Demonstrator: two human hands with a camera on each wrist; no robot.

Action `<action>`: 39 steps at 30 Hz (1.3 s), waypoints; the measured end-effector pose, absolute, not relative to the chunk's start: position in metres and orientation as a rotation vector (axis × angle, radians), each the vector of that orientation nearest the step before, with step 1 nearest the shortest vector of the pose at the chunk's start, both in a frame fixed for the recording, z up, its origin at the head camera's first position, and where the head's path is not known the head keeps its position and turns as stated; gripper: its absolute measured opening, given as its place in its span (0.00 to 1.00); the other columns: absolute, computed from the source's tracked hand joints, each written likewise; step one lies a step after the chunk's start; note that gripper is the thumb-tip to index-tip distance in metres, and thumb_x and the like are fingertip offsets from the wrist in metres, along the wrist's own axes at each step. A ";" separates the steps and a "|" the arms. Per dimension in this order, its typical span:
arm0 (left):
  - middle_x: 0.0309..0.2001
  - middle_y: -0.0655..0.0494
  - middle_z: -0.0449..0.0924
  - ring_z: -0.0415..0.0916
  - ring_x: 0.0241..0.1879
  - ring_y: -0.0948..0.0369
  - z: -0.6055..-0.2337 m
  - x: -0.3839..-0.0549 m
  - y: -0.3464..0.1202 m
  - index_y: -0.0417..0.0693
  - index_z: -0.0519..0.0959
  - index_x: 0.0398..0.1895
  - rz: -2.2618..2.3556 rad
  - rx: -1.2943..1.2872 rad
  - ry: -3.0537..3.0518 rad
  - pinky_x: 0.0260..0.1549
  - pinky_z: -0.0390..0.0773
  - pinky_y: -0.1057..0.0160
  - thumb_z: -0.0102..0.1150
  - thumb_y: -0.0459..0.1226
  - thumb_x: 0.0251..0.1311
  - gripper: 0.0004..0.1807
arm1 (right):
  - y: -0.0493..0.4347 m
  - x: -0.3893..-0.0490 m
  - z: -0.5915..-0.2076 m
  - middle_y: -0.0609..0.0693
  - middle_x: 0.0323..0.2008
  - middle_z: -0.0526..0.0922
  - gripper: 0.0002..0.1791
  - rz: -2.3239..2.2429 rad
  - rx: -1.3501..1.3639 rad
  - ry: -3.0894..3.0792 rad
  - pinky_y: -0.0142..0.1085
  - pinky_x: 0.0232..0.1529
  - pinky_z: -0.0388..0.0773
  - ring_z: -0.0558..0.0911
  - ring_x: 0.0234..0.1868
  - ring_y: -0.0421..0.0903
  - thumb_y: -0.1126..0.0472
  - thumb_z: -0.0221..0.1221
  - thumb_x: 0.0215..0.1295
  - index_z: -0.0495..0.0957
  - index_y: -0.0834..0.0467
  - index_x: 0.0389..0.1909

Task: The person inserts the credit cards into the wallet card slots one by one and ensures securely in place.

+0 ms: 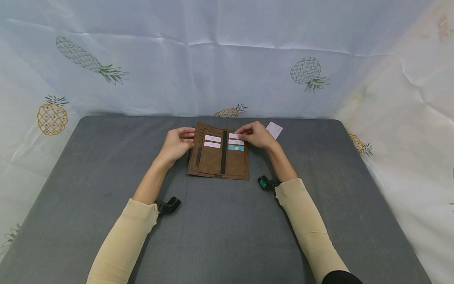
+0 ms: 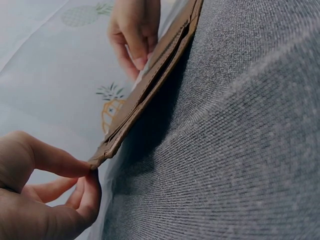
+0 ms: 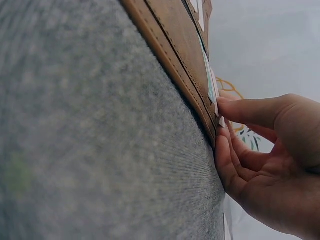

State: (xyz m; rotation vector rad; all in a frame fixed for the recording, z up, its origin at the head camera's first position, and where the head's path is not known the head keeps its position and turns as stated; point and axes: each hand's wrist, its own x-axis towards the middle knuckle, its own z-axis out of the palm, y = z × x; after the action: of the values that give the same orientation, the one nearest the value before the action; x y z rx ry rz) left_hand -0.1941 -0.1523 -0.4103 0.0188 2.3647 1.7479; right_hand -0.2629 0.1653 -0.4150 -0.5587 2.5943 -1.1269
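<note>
A brown wallet [image 1: 211, 162] lies spread open on the grey table, with white cards in its left-hand slots. On its right side, white cards stand above a teal card [image 1: 235, 148]. My left hand [image 1: 175, 144] pinches the wallet's left edge between thumb and fingers, as the left wrist view shows. At the upper right slot, my right hand [image 1: 259, 136] pinches a white card [image 1: 233, 136] near its outer end. In the right wrist view the thumb of this hand presses on the card's face, with the fingers behind the wallet's edge.
A loose pale card [image 1: 274, 129] lies just beyond the right hand, near the back edge of the grey table [image 1: 220, 228]. Behind the table hangs a white curtain [image 1: 227, 71] printed with pineapples. Black wrist straps [image 1: 169, 205] sit on both forearms.
</note>
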 end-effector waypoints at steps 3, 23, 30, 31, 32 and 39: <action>0.72 0.33 0.73 0.77 0.70 0.40 -0.410 -0.194 -0.153 0.36 0.71 0.78 1.751 0.021 2.365 0.67 0.81 0.48 0.52 0.22 0.72 0.31 | 0.165 -0.262 -0.414 0.63 0.53 0.91 0.14 -1.128 -0.566 2.593 0.47 0.53 0.86 0.90 0.51 0.58 0.63 0.61 0.80 0.89 0.62 0.58; 0.72 0.33 0.72 0.77 0.70 0.39 -0.410 -0.194 -0.153 0.36 0.71 0.78 1.749 0.010 2.359 0.69 0.81 0.45 0.53 0.22 0.72 0.30 | 0.164 -0.263 -0.416 0.64 0.52 0.91 0.14 -1.153 -0.527 2.574 0.43 0.51 0.86 0.90 0.51 0.57 0.63 0.62 0.80 0.88 0.64 0.58; 0.72 0.33 0.73 0.76 0.71 0.40 -0.408 -0.193 -0.152 0.37 0.71 0.78 1.749 0.015 2.356 0.69 0.81 0.44 0.53 0.21 0.72 0.31 | 0.165 -0.262 -0.415 0.64 0.51 0.91 0.14 -1.140 -0.532 2.592 0.37 0.46 0.83 0.89 0.47 0.55 0.63 0.63 0.79 0.89 0.64 0.57; 0.72 0.33 0.73 0.76 0.71 0.40 -0.407 -0.193 -0.152 0.36 0.71 0.78 1.750 0.015 2.355 0.69 0.81 0.44 0.53 0.21 0.72 0.31 | 0.165 -0.262 -0.415 0.64 0.51 0.91 0.14 -1.138 -0.534 2.592 0.36 0.45 0.82 0.89 0.47 0.55 0.63 0.63 0.79 0.89 0.64 0.57; 0.72 0.33 0.72 0.76 0.71 0.39 -0.407 -0.193 -0.152 0.36 0.71 0.78 1.751 0.015 2.355 0.69 0.81 0.44 0.53 0.21 0.72 0.31 | 0.165 -0.262 -0.415 0.64 0.51 0.91 0.14 -1.139 -0.535 2.591 0.36 0.45 0.82 0.89 0.48 0.55 0.63 0.63 0.79 0.89 0.64 0.57; 0.72 0.33 0.72 0.76 0.71 0.40 -0.408 -0.192 -0.152 0.36 0.71 0.78 1.748 0.018 2.360 0.67 0.81 0.47 0.52 0.22 0.73 0.31 | 0.176 -0.263 -0.407 0.67 0.55 0.90 0.16 -1.216 -0.489 2.588 0.36 0.47 0.82 0.88 0.52 0.59 0.63 0.63 0.79 0.87 0.66 0.60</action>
State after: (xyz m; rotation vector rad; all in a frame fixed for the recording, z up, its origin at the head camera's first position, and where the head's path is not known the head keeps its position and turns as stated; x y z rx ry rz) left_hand -0.1921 -0.1516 -0.4078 0.0179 2.3596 1.7479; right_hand -0.2630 0.1760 -0.4074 -0.4891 2.5882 -1.2162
